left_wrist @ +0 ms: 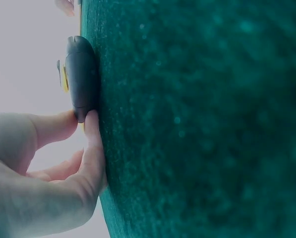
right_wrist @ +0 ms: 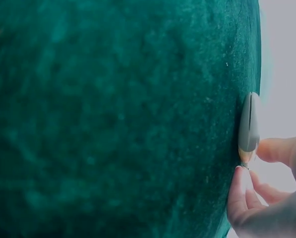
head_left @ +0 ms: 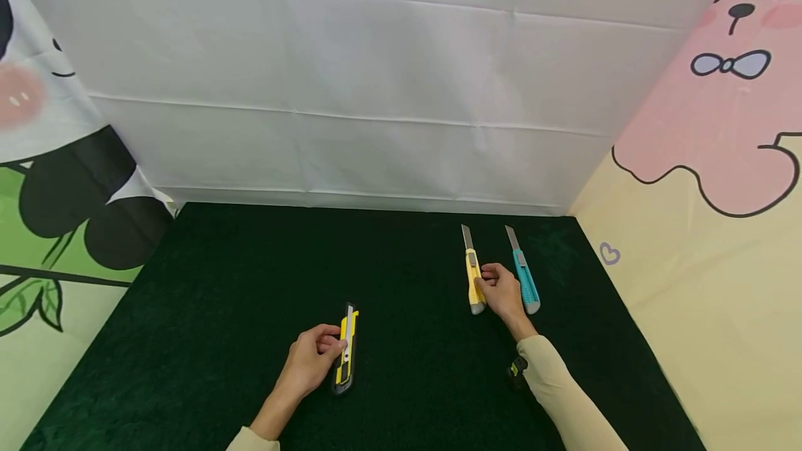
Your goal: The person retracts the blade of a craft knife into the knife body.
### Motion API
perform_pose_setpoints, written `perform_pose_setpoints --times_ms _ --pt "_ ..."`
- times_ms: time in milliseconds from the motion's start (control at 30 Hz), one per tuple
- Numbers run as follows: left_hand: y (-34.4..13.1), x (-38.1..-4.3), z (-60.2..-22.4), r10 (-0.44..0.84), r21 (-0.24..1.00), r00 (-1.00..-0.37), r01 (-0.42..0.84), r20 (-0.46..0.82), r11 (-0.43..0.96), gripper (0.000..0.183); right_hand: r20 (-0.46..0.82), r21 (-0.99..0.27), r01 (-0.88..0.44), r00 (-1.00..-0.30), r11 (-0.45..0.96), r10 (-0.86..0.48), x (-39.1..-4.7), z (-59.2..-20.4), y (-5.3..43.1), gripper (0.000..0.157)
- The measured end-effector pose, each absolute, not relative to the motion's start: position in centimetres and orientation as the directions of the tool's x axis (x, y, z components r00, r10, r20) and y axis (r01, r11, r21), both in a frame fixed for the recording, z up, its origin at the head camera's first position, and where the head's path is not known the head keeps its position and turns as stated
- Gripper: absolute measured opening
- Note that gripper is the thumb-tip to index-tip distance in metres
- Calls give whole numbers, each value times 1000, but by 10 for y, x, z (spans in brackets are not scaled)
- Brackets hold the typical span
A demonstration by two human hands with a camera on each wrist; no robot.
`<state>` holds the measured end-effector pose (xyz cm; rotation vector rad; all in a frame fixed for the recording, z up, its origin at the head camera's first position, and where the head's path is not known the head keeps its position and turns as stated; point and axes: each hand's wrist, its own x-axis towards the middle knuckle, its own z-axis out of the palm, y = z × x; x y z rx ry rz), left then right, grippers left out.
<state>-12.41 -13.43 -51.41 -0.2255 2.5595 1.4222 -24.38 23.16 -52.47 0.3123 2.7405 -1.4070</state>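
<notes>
Nearest us, our left hand pinched the black-yellow knife by its left edge between thumb and fingertip, a light hold that seemed chosen to leave most of the top uncovered. The knife lay lengthwise on the green cloth, whose soft nap probably kept it from sliding. Farther off, our right hand pinched the yellow knife by its right edge; its bare blade pointed away from us, so the fingers were safely apart from the steel. Just right of that hand lay the teal knife, not gripped, pointing much the same way, the gap presumably giving the fingers room. Beyond hung the white backdrop.
</notes>
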Motion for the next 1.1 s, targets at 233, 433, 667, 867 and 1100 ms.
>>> perform_pose_setpoints --times_ms 233,433,667,867,1100 --pt "-133 -122 -510 -41 816 -966 -238 -255 527 32 -147 -787 210 -977 580 154 -243 -520 232 33" --pt "-133 -121 -508 -30 817 -967 -229 -252 529 33 -172 -771 242 -970 588 173 -242 -517 230 32" --pt "-134 -120 -509 -37 815 -966 -237 -256 528 31 -187 -769 259 -965 584 182 -244 -515 227 32" --pt "-133 -120 -508 -31 818 -966 -235 -258 524 32 -196 -765 263 -964 588 177 -246 -513 228 32" --pt "-133 -119 -506 -43 814 -964 -246 -264 527 31 -211 -759 268 -964 593 164 -245 -510 229 33"
